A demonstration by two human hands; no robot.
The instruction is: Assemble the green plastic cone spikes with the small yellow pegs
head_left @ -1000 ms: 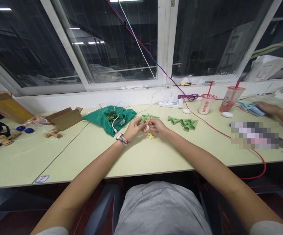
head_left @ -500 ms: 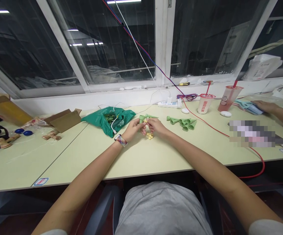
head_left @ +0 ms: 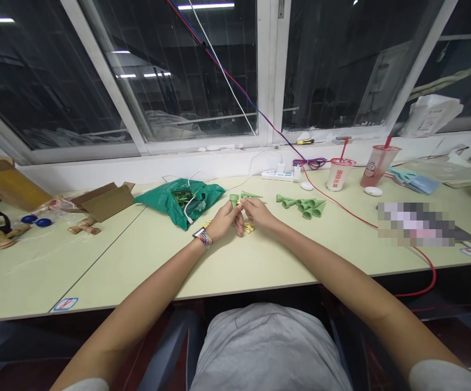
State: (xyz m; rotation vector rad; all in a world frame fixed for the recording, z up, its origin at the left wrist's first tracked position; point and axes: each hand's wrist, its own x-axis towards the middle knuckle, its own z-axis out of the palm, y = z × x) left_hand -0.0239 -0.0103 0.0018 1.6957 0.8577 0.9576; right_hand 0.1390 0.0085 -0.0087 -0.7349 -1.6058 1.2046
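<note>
My left hand [head_left: 224, 221] is closed around a small green cone [head_left: 234, 199], its wide end up. Fingertips of my right hand [head_left: 258, 213] pinch a small yellow piece [head_left: 239, 202] against the side of that cone; its exact shape is too small to tell. Beneath the hands lie several loose yellow pieces [head_left: 249, 228], partly hidden by fingers. Another green cone [head_left: 251, 195] rests on its side just behind my hands. To the right is a group of several green cones [head_left: 305, 204], also lying down.
A torn green plastic bag [head_left: 174, 209] with green items stands left of my hands. Further left are a cardboard box [head_left: 102, 202] and blue balls [head_left: 43, 222]. Two drink cups [head_left: 340, 175] and a red cable [head_left: 341, 202] are to the right. A power strip [head_left: 280, 175] sits behind.
My hands stay almost in place, still holding the cone and the yellow piece, the left turned slightly. At the right, another person's hand has drawn away from the blue cloth-like item.
</note>
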